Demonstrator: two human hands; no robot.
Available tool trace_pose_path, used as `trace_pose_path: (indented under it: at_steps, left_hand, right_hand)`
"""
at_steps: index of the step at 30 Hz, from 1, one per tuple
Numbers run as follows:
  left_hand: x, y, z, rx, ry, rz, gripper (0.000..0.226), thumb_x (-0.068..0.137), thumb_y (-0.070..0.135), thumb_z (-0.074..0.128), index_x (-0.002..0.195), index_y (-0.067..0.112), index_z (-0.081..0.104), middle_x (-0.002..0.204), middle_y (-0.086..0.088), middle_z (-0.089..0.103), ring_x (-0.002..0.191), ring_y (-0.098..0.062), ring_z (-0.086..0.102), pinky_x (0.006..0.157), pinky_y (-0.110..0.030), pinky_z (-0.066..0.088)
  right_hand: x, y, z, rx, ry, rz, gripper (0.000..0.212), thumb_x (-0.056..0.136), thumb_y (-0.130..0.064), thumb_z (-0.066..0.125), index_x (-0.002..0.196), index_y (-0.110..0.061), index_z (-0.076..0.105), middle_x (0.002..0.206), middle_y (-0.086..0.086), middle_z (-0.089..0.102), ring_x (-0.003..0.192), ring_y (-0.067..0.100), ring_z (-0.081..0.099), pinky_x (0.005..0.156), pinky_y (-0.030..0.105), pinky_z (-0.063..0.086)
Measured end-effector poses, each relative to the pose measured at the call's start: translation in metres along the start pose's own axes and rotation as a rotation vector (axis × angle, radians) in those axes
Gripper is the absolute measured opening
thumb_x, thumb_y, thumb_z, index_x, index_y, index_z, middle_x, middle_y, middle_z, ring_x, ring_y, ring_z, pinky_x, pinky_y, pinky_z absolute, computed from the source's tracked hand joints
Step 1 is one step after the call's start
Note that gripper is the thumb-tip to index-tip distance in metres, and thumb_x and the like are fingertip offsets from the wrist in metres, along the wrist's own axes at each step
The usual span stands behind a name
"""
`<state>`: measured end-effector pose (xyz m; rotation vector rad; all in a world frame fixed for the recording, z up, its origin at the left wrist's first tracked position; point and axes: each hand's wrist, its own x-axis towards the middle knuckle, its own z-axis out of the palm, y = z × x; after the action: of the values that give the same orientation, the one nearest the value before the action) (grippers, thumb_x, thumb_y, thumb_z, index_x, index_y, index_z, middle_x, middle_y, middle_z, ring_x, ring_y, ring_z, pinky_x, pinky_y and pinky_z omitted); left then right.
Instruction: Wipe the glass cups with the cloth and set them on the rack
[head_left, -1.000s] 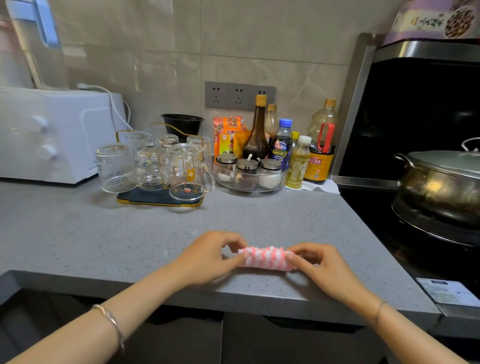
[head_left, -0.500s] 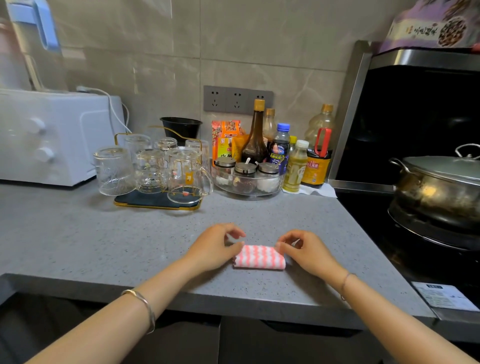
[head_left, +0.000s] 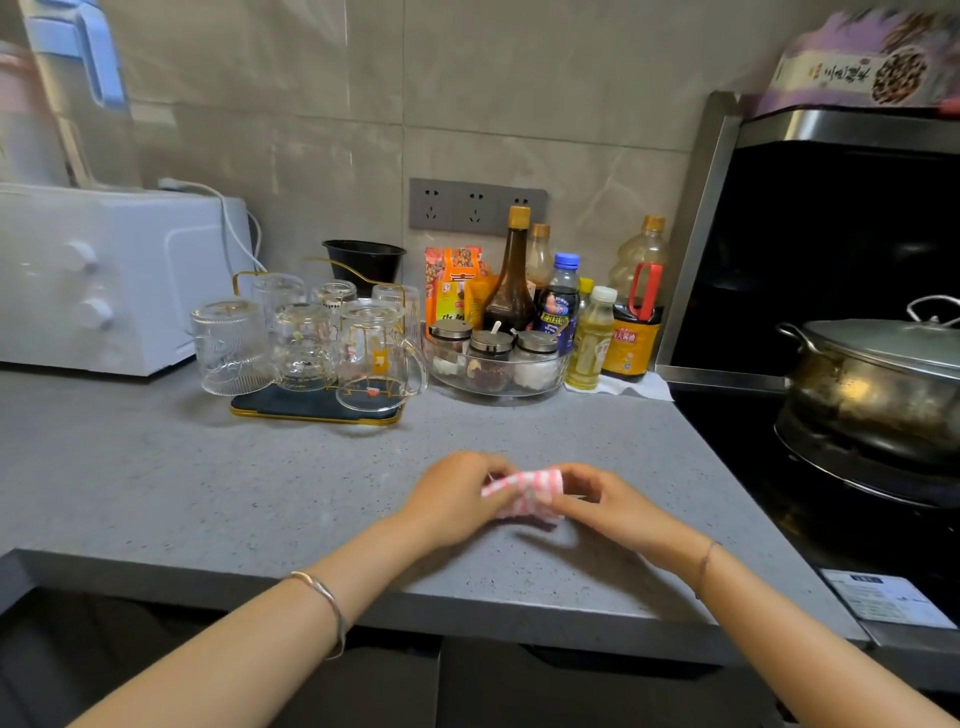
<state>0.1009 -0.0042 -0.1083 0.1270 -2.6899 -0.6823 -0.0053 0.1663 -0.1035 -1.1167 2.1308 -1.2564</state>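
Cloth (head_left: 535, 483): pink/white striped, soft, folded to a small wad, pinched btwn left hand (head_left: 457, 499) & right hand (head_left: 613, 506), fingers curled on it, at speckled grey counter (head_left: 208, 483). Glass cups (head_left: 306, 345): clear, some ribbed, upside down on dark gold-rimmed rack (head_left: 311, 408), beyond left hand.

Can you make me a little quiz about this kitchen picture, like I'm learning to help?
1. What do the left hand and right hand hold together? A) a sponge B) a pink striped cloth C) a spoon
2. True or false: the lidded pot sits left of the glass cups.
3. Fill in: on the rack, the cups' bottoms face ____.
Key: 1 B. 2 False, it sits to their right. 3 Up.
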Motion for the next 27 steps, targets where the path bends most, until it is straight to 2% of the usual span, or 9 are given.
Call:
trace_pose_path:
  at_steps: [3,6,10,15,17,19,21,24,27]
  left_hand:
    - [0.004,-0.001,-0.01,-0.432,0.033,-0.148,0.019,0.097,0.027,0.057,0.096,0.016,0.072,0.08,0.008,0.069,0.068,0.002,0.062,0.066,-0.016,0.048]
    - [0.005,-0.004,-0.019,-0.64,0.085,-0.289,0.019,0.096,0.026,0.057,0.103,0.014,0.071,0.084,0.007,0.07,0.073,-0.003,0.063,0.062,-0.009,0.045]
    - [0.001,-0.019,-0.025,-0.81,0.135,-0.402,0.019,0.097,0.027,0.057,0.105,0.016,0.071,0.09,0.004,0.073,0.076,-0.005,0.067,0.061,-0.01,0.048]
    - [-0.006,-0.051,-0.03,-0.677,0.269,-0.394,0.016,0.097,0.025,0.056,0.106,0.018,0.068,0.104,-0.001,0.069,0.093,-0.015,0.067,0.078,-0.022,0.054]
    - [-0.014,-0.073,-0.035,-0.37,0.345,-0.351,0.016,0.097,0.029,0.056,0.109,0.024,0.065,0.104,0.005,0.066,0.093,-0.008,0.061,0.081,-0.023,0.05]
    - [-0.024,-0.093,-0.039,-0.088,0.376,-0.302,0.021,0.096,0.03,0.055,0.115,0.026,0.062,0.109,0.01,0.061,0.098,-0.006,0.057,0.082,-0.024,0.046]
    - [-0.028,-0.109,-0.039,0.027,0.379,-0.298,0.026,0.096,0.031,0.056,0.121,0.024,0.06,0.116,0.009,0.059,0.106,-0.01,0.056,0.083,-0.025,0.043]
    - [-0.025,-0.117,-0.037,0.077,0.354,-0.308,0.033,0.096,0.036,0.053,0.126,0.024,0.057,0.123,0.006,0.059,0.113,-0.013,0.055,0.092,-0.03,0.044]
    - [-0.022,-0.117,-0.032,0.14,0.308,-0.285,0.038,0.098,0.038,0.05,0.131,0.021,0.055,0.128,0.004,0.058,0.116,-0.013,0.053,0.098,-0.03,0.042]
  right_hand:
    - [0.011,-0.003,0.008,0.192,0.051,0.034,0.036,0.079,-0.031,0.071,0.113,-0.021,0.063,0.109,-0.004,0.071,0.101,0.007,0.065,0.088,0.019,0.049]
    - [0.025,-0.011,0.02,0.586,0.029,0.161,0.027,0.087,-0.025,0.064,0.111,-0.013,0.064,0.105,0.006,0.072,0.1,0.021,0.067,0.098,0.036,0.048]
    - [0.04,-0.028,0.04,0.83,-0.015,0.178,0.023,0.089,-0.015,0.06,0.109,-0.004,0.064,0.098,0.012,0.073,0.085,0.022,0.071,0.079,0.03,0.058]
    - [0.072,-0.036,0.055,0.73,0.092,0.181,0.019,0.093,-0.012,0.057,0.111,-0.006,0.059,0.088,0.009,0.07,0.073,0.018,0.067,0.069,0.027,0.056]
    - [0.093,-0.042,0.054,0.698,0.142,0.195,0.013,0.095,-0.013,0.054,0.107,-0.009,0.058,0.085,0.007,0.067,0.07,0.016,0.063,0.068,0.026,0.052]
    - [0.117,-0.048,0.051,0.714,0.174,0.237,0.009,0.098,-0.013,0.049,0.101,-0.012,0.057,0.08,0.004,0.062,0.063,0.012,0.061,0.056,0.021,0.052]
    - [0.141,-0.05,0.052,0.73,0.193,0.307,0.008,0.098,-0.014,0.048,0.101,-0.012,0.056,0.077,0.004,0.059,0.059,0.011,0.059,0.045,0.018,0.05]
    - [0.172,-0.049,0.059,0.646,0.204,0.345,0.019,0.097,-0.01,0.051,0.115,-0.005,0.056,0.076,0.006,0.057,0.063,0.016,0.055,0.052,0.024,0.051]
    - [0.193,-0.048,0.064,0.565,0.266,0.357,0.027,0.095,-0.002,0.052,0.121,0.007,0.054,0.093,0.013,0.061,0.081,0.026,0.062,0.068,0.03,0.053]
